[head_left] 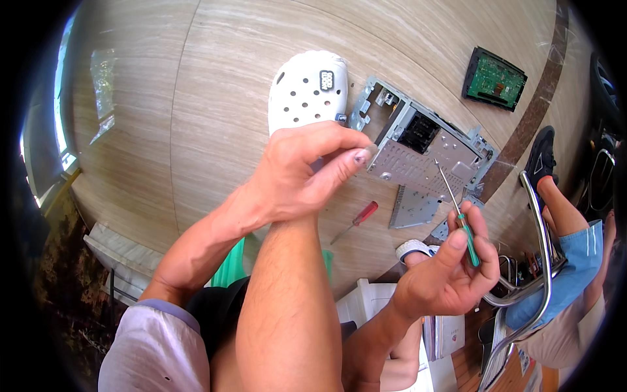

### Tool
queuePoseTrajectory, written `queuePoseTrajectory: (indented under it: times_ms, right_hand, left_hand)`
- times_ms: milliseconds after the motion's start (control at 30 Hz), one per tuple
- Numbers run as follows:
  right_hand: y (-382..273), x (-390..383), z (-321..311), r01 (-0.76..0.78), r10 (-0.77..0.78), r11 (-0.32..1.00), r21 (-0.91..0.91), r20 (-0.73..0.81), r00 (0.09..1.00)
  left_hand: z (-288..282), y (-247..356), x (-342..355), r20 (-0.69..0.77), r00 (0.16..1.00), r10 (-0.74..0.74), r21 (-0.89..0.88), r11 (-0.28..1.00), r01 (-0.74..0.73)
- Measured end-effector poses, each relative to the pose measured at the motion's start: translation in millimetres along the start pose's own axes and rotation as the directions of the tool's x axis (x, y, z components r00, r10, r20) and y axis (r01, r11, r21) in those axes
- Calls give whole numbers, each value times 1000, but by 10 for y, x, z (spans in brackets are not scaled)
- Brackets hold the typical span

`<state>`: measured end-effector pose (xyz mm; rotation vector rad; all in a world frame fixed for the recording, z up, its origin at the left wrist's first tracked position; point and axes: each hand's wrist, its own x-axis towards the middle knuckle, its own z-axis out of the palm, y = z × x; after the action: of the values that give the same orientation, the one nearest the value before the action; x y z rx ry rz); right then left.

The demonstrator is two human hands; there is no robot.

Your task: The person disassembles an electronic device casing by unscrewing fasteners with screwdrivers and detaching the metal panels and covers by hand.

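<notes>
My left hand is pinched near the left corner of a silver perforated metal chassis, on something small I cannot make out. The chassis lies on the tiled floor and has a black plastic part in it. In my right hand is a green-handled screwdriver, its tip pointing up over the chassis. Below the chassis are a slotted metal plate and a red-handled screwdriver. A white perforated clog on my foot sits left of the chassis, my lower leg rising beneath my left hand.
A green circuit board lies at the back right. At the right, a person in blue shorts and a black shoe sits by a metal chair frame. Plastic wrappers lie at the left. White boxy furniture stands lower left.
</notes>
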<state>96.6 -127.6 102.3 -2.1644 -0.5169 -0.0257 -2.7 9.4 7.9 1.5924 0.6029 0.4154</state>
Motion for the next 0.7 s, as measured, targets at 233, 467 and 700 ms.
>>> queuePoseTrajectory:
  times_ms: [233, 467, 700]
  right_hand:
    - [-171, 20, -182, -9, 11, 996, 88, -30, 999]
    - [-365, 12, -233, 15, -21, 983, 181, 31, 999]
    - [-334, -14, -243, -24, 14, 988, 153, 62, 998]
  left_hand:
    - [109, 362, 332, 414, 803, -429, -607, 528, 595]
    - [186, 455, 460, 555, 712, -429, -626, 348, 698]
    - [248, 420, 406, 617, 688, -383, -660, 225, 717]
